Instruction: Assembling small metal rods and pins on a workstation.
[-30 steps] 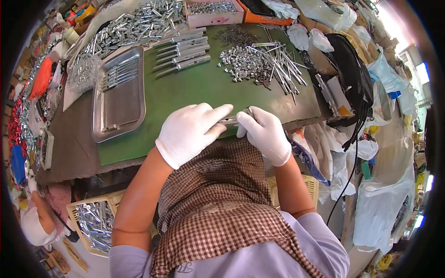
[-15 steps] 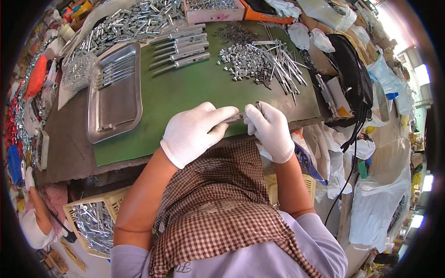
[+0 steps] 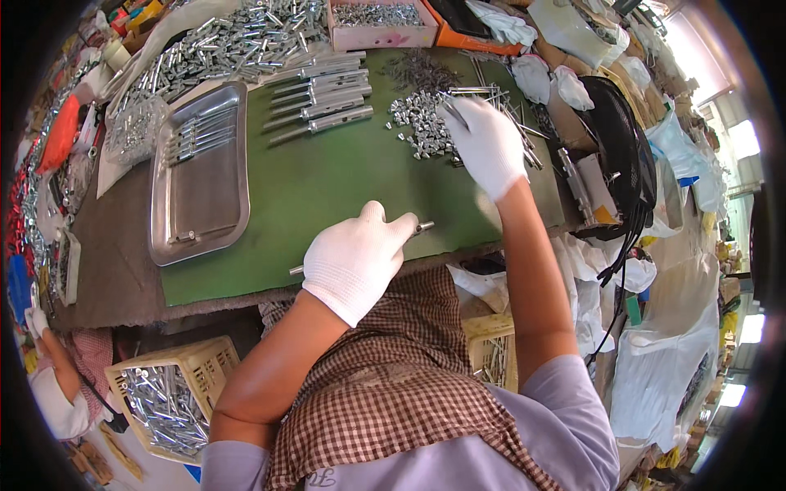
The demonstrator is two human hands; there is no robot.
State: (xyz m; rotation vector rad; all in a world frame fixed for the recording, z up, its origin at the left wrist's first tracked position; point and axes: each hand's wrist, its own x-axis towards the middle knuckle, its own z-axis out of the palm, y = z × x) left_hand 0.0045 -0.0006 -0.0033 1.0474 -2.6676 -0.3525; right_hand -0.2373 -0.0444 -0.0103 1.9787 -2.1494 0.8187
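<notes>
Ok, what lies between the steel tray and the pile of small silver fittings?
In the head view, a row of silver stepped rods lies on the green mat between them.

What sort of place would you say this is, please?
Probably a metal-parts workshop: small metal fittings heaped on a green mat, a tray of rods, and a crate of metal parts.

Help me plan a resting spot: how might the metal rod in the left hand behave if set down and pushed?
The metal rod is likely stiff: its ends line up on either side of the left hand. Its round-looking end suggests it could roll on the green work surface. Its shine hints at slipperiness.
</notes>
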